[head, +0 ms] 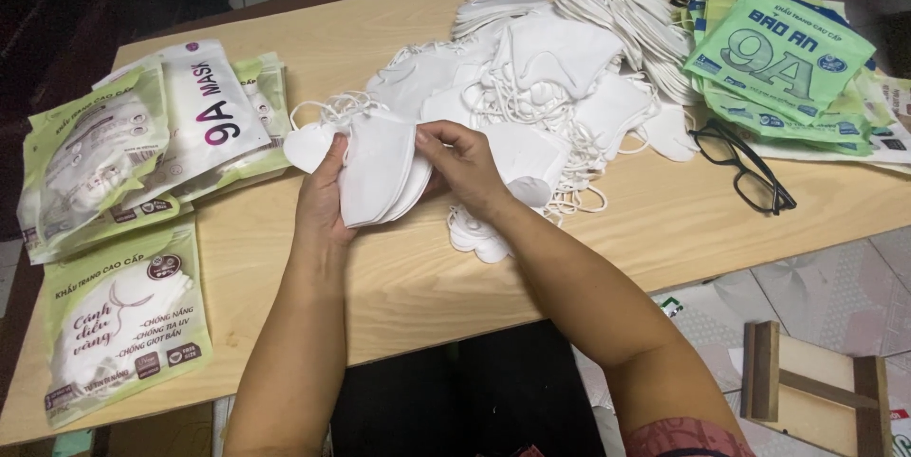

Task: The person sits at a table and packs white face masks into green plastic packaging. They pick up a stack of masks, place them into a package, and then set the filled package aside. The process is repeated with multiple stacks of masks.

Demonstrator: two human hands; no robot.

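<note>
Both hands, the left hand (323, 193) and right hand (462, 165), fingers clamped on a small stack of white masks (380, 177) above the tabletop (427, 277), apparently squaring it; bagging likely needs aligned edges.

The scene is lit evenly from above, brightest on the pale wooden table (664, 220). Soft shadows are cast beneath the forearms. The upper left corner is left dark. Slight softness and mild edge distortion are seen.
</note>
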